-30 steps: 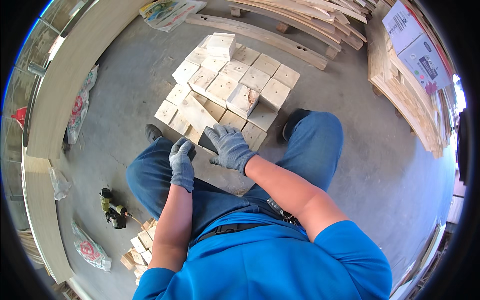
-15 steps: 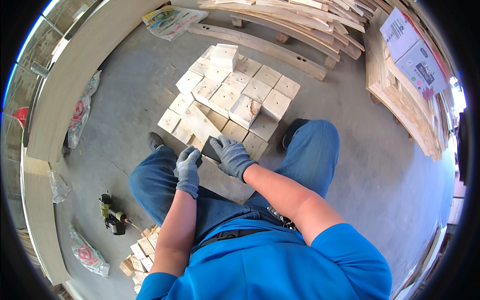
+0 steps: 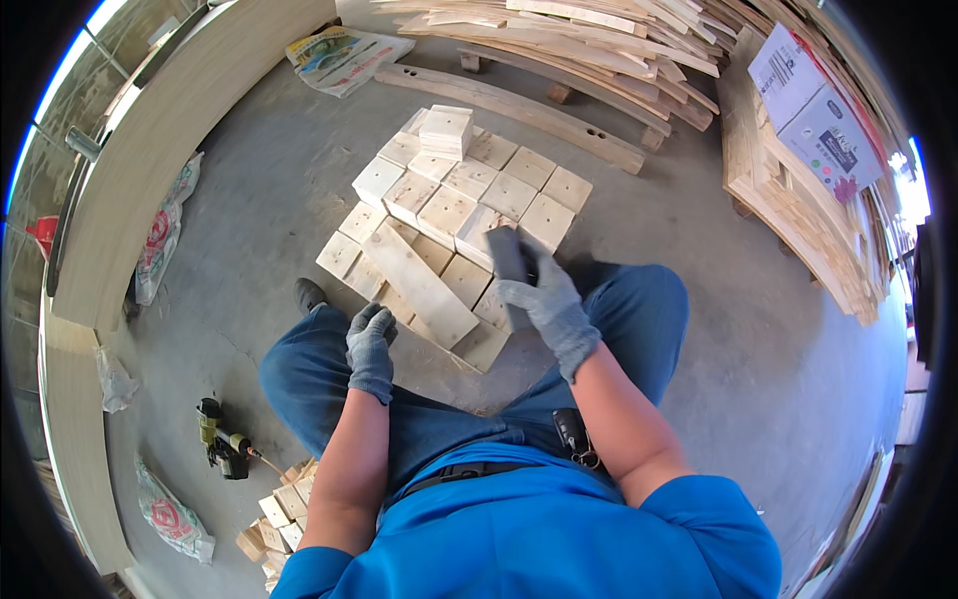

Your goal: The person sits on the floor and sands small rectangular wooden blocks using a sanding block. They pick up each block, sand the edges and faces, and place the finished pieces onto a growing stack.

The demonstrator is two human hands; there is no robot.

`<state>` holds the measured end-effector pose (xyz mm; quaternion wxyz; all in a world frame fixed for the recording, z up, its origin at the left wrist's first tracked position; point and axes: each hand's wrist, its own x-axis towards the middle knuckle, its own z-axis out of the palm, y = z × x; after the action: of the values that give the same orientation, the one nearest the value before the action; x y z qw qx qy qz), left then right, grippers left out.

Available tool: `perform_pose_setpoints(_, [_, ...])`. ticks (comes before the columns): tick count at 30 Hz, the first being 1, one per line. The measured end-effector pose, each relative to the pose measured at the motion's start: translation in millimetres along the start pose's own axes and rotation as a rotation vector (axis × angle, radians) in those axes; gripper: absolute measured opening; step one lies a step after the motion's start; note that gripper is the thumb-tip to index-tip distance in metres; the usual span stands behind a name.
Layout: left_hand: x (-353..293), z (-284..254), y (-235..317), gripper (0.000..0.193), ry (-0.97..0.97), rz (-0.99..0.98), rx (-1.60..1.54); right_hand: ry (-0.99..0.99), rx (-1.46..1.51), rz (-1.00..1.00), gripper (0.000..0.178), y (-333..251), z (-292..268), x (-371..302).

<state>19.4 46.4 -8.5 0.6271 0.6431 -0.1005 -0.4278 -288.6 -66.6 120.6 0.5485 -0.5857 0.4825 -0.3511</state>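
My right hand [image 3: 552, 307], in a grey glove, is wrapped round a dark grey flat block [image 3: 507, 255], raised over the right part of a cluster of pale wooden blocks [image 3: 446, 212]. A short wooden board [image 3: 423, 281] lies slantwise across the lower blocks at the near side, touched by neither hand. To its left, above my left knee, is my gloved left hand [image 3: 370, 344] with its fingers curled together. What those fingers hold, if anything, is hidden. A small stack of square wood pieces [image 3: 446, 132] stands on the far blocks.
Long boards [image 3: 599, 50] are piled on a pallet at the back. A white carton [image 3: 818, 130] rests on stacked wood at the right. On the floor at left lie a nail gun [image 3: 224, 439] and a printed bag [image 3: 172, 511]. More wood blocks [image 3: 284, 507] sit beside my left arm.
My right hand has lifted the dark block off the board's near end and moved it right and away from me. My left hand has shifted slightly toward me and left.
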Motion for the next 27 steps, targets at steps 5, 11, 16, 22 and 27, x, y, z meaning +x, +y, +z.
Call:
perform_pose_setpoints(5, [6, 26, 22, 0.033, 0.005, 0.081, 0.042, 0.182, 0.457, 0.098, 0.082, 28, -63, -7])
perform_pose_setpoints(11, [35, 74, 78, 0.079, -0.098, 0.315, 0.278, 0.114, 0.659, 0.227, 0.078, 12, -57, -4])
perform_pose_setpoints(16, [77, 158, 136, 0.114, -0.197, 0.53, 0.534, -0.018, 0.601, 0.255, 0.083, 16, -54, -7])
perform_pose_setpoints(22, [135, 256, 168, 0.123, -0.18, 0.735, 1.067, -0.068, 0.653, 0.316, 0.096, 12, -67, -11])
perform_pose_setpoints(27, [174, 314, 171, 0.121, -0.195, 0.713, 1.231, -0.079, 0.645, 0.348, 0.103, 6, -74, -9])
